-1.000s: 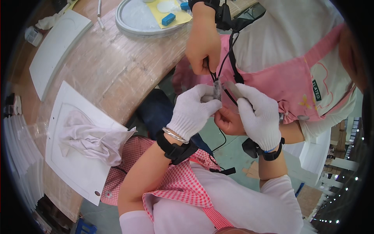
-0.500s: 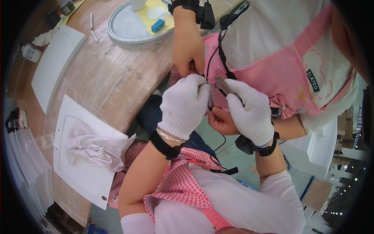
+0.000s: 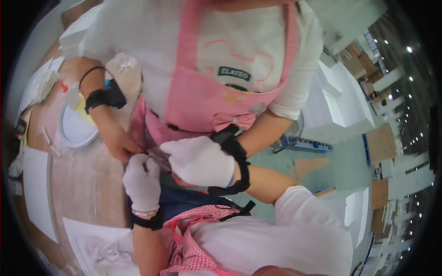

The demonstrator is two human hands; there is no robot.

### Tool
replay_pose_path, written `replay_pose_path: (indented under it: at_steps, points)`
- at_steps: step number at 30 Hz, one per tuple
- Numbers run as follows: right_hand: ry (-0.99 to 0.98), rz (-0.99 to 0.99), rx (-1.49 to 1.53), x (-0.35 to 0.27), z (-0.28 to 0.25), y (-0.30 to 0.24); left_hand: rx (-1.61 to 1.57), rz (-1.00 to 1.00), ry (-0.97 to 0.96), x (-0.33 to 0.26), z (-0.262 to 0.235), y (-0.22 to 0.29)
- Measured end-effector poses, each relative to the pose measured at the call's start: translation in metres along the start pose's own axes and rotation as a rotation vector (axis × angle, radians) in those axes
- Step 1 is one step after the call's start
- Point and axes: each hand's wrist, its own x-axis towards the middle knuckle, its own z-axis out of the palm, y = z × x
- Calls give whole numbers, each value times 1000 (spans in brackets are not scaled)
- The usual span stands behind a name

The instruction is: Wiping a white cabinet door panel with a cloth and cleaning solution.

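Note:
My left hand (image 3: pixel 142 181), in a white knit glove, is closed with fingertips pinched together beside a co-worker's hand (image 3: pixel 120 143). Whatever it pinches is too small to make out. My right hand (image 3: pixel 200 161), also gloved, is closed on a flat grey blade-like tool (image 3: pixel 159 158), blurred, which points toward my left fingers. Just under my right glove the co-worker's other hand (image 3: pixel 181 181) shows only in part. All four hands meet in front of the co-worker's pink apron (image 3: pixel 207 94). What lies between them is mostly hidden.
To the left runs a wooden table (image 3: pixel 83 188) with a round grey-rimmed tray (image 3: pixel 69 138), white panels (image 3: pixel 39 188) and a crumpled white cloth (image 3: pixel 110 250). A white bottle with a red tip (image 3: pixel 69 95) stands behind the tray. White boxes (image 3: pixel 340 106) are at right.
The view has turned toward the co-worker and the right side. In it, the hands now appear further left and lower. My hands stay close together, the grey tool still in the right.

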Motion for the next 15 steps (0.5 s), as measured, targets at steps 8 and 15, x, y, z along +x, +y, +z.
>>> replay_pose_path:
  at_steps: [8, 15]
  points:
    - [177, 42, 91, -2, -7, 4, -246, -128, 134, -14, 20, 1]
    - [55, 146, 195, 11, -5, -4, -595, -367, 32, -16, 9, 11]
